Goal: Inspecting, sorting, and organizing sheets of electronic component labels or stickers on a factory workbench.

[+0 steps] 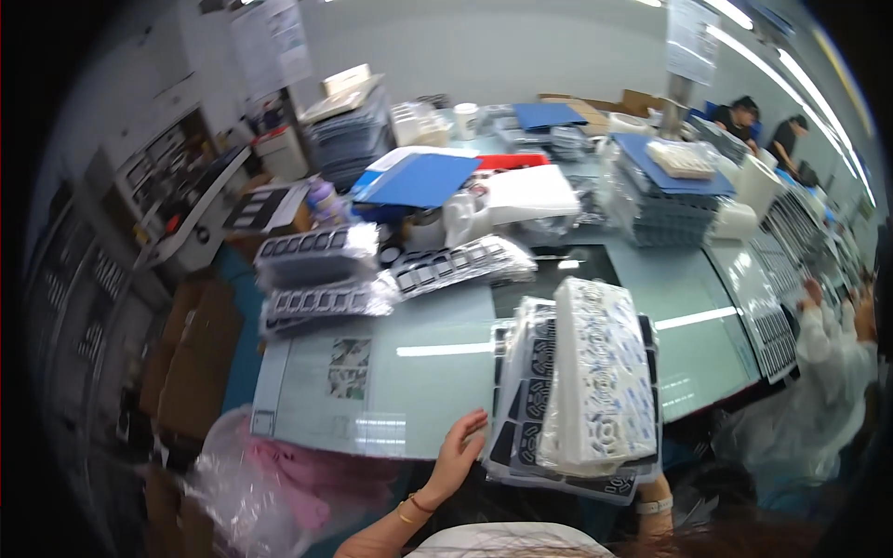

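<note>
A stack of flat sheets with black and clear cut-out shapes (526,418) lies at the table's near edge, its near end jutting past it. On top rests a thick plastic-wrapped bundle of white sheets with blue and grey marks (606,377). My left hand (460,446) is just left of the stack, fingers stretched out, holding nothing. My right hand (657,488) is at the stack's near right corner, mostly covered by it; the fingers are hidden. A pale band circles that wrist. Beyond the stack is a dark glossy sheet (558,272).
Wrapped packs of black-framed parts (321,270) sit at the left of the glass-topped table (437,363). Behind are blue folders (423,179), a white paper pile (532,193) and tall sheet stacks (662,200). A co-worker's pale sleeve (831,358) is at right; cardboard boxes (195,344) stand left.
</note>
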The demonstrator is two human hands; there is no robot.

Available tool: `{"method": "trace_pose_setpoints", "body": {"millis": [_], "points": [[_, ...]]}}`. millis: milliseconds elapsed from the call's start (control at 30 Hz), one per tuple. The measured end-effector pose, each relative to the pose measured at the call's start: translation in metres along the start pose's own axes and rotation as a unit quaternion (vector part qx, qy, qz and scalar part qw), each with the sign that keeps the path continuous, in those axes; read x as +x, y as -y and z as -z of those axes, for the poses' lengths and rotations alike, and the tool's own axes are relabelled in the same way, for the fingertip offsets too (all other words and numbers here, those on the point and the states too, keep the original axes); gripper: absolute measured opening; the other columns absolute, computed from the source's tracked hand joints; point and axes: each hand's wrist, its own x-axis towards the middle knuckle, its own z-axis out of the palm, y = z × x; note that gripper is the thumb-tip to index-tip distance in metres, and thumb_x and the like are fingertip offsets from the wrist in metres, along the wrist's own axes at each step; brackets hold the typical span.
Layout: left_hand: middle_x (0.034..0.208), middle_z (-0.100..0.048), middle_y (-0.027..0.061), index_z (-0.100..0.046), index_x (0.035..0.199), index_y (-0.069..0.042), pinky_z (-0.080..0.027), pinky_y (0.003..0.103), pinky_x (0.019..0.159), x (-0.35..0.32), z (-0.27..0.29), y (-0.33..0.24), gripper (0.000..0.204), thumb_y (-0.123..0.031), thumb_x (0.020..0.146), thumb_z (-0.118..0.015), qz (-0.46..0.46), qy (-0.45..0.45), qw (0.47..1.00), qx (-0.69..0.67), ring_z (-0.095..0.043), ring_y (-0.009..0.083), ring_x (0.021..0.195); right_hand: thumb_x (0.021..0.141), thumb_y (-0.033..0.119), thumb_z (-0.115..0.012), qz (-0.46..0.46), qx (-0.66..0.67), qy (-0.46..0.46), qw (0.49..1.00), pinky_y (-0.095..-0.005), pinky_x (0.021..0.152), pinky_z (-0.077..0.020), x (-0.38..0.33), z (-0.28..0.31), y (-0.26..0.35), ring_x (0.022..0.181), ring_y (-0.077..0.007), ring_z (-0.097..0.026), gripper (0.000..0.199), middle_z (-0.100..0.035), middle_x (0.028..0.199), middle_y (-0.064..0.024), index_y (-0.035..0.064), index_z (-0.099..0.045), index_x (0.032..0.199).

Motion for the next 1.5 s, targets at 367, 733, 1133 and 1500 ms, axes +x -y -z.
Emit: {"method": "trace_pose_setpoints", "body": {"millis": [367, 733, 1133, 1500], "points": [[0.131, -0.062, 0.0201, -0.05, 0.137, 0.005, -0.056, 0.043, 0.096, -0.065, -0.016, 0.037, 0.056, -0.042, 0.106, -0.047, 0.317, 0.127, 0.891, -0.298, -0.064, 0.0279, 0.117, 0.104, 0.027, -0.053, 0.056, -0.306, -0.005, 0.95, -0.0289, 0.085, -0.0504, 0.186, 0.008, 0.086, 0.102, -0.0139, -0.063, 0.035, -0.068, 0.109, -0.0059, -0.0022, -0.067, 0.115], [0.134, -0.059, 0.0191, -0.047, 0.139, 0.004, -0.053, 0.048, 0.104, -0.055, -0.044, 0.042, 0.058, -0.043, 0.105, -0.05, 0.263, 0.062, 0.877, -0.398, -0.06, 0.0314, 0.123, 0.103, 0.03, -0.052, 0.049, -0.158, 0.035, 0.986, -0.029, 0.086, -0.053, 0.227, -0.03, 0.09, 0.101, -0.0168, -0.064, 0.039, -0.07, 0.112, -0.0078, -0.0017, -0.063, 0.124], [0.121, -0.065, 0.0147, -0.054, 0.133, 0.003, -0.062, 0.04, 0.082, -0.058, 0.007, 0.019, 0.055, -0.043, 0.104, -0.049, 0.225, -0.003, 0.943, -0.247, -0.068, 0.0248, 0.104, 0.102, 0.024, -0.052, -0.026, -0.042, 0.149, 0.988, -0.0301, 0.081, -0.0554, 0.218, -0.016, 0.018, 0.093, -0.0173, -0.067, 0.032, -0.071, 0.108, -0.0088, -0.0007, -0.065, 0.118], [0.112, -0.069, 0.0131, -0.06, 0.128, 0.001, -0.059, 0.036, 0.084, -0.099, 0.071, 0.044, 0.05, -0.041, 0.107, -0.041, 0.161, -0.104, 0.957, -0.216, -0.069, 0.0218, 0.098, 0.101, 0.019, -0.053, -0.043, 0.055, 0.114, 0.991, -0.0312, 0.077, -0.0577, 0.222, -0.172, 0.026, 0.086, -0.0178, -0.069, 0.026, -0.073, 0.103, -0.0097, 0.0003, -0.066, 0.112]]}}
